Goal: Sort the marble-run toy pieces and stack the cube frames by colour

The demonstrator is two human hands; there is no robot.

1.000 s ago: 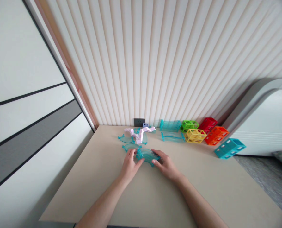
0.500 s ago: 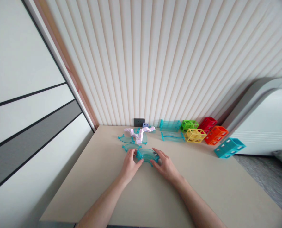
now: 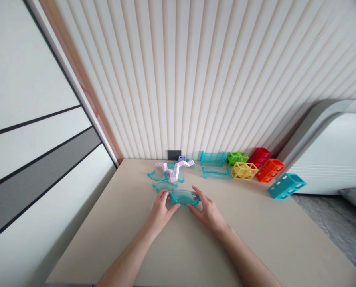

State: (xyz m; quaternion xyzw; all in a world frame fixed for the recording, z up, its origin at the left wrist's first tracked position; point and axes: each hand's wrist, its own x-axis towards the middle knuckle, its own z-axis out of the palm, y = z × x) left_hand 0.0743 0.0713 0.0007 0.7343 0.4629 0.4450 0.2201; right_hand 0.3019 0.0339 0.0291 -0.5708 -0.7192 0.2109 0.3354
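Observation:
A stack of curved, see-through teal track pieces (image 3: 184,197) is between my two hands, low over the table or resting on it; I cannot tell which. My left hand (image 3: 160,211) grips its left end, with the thumb at the near side and the fingers at the far side. At the right end, my right hand (image 3: 208,212) holds it the same way. Just behind my left fingers lies another curved teal track piece (image 3: 165,186). Farther back, a pale lilac zigzag piece (image 3: 175,173) lies across more teal track pieces.
Straight teal track pieces (image 3: 216,172) lie at the back, near a teal stack (image 3: 213,158) by the ribbed wall. Green (image 3: 237,158), yellow (image 3: 244,170), red (image 3: 259,157), orange (image 3: 269,170) and teal (image 3: 286,186) open-frame blocks stand at the right. A black socket (image 3: 174,154) is behind the table (image 3: 178,255).
The curved pieces between my hands, spread unevenly before, now sit lined up in a neater stack. Both hands stay at its ends. The view has shifted slightly.

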